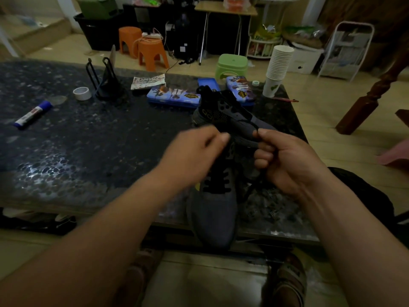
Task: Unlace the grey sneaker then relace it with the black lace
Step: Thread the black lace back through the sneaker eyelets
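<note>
A grey sneaker point(212, 213) lies on the dark speckled table point(88, 156) with its toe over the near edge. A black lace point(215, 185) crosses its lower eyelets. A second grey sneaker point(223, 109) sits just behind it. My right hand point(285, 162) grips a strand of the black lace in its curled fingers above the shoe's right side. My left hand point(194, 156) is blurred over the upper eyelets, its fingertips pinched together; what it pinches is too blurred to make out.
Two blue tin cases point(172, 96) lie behind the shoes, with a stack of paper cups point(277, 69) at the far right corner. A tape roll point(81, 93), a black wire stand point(104, 80) and a blue marker point(33, 115) sit to the left. Stools stand on the floor beyond.
</note>
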`<state>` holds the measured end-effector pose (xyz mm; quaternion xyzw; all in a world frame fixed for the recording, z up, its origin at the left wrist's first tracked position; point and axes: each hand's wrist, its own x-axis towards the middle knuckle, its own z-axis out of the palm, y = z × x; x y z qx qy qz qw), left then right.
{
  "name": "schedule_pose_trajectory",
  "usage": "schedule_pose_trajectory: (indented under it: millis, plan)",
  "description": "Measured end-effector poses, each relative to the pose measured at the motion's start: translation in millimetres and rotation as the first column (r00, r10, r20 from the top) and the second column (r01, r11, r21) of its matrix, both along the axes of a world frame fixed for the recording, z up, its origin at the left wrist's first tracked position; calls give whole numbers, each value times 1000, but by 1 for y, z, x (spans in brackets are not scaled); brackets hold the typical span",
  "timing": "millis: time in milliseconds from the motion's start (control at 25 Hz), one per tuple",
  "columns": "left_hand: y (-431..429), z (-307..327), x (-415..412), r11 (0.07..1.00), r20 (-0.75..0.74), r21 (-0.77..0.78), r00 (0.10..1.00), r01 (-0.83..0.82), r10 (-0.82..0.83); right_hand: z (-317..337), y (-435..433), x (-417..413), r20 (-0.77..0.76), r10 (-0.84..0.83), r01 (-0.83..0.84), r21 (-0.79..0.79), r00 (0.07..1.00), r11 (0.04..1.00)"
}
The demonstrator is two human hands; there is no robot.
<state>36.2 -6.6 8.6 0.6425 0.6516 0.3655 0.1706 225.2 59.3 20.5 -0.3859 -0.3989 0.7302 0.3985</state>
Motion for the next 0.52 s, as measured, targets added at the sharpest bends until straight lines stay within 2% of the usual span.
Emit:
schedule_pose_trajectory:
  millis: [80,200,280,400,520]
  plan:
    - [13,-3,-24,994,-54,30,993,-107,109,0,3,5,67,10,-13,46,998,999]
    - [31,-13,-34,976,-272,-199,962,-87,31,-6,2,6,177,38,-59,113,984,992]
    - [41,-15,-30,957,-317,-278,948,-78,-15,-12,0,5,221,45,-72,117,974,991]
    - [49,-9,-30,977,-294,-204,956,-56,-7,-16,-1,6,275,85,-107,67,958,992]
    - [48,-6,-29,984,-365,-179,928,4,-70,-14,1,9,330,148,-172,43,932,984]
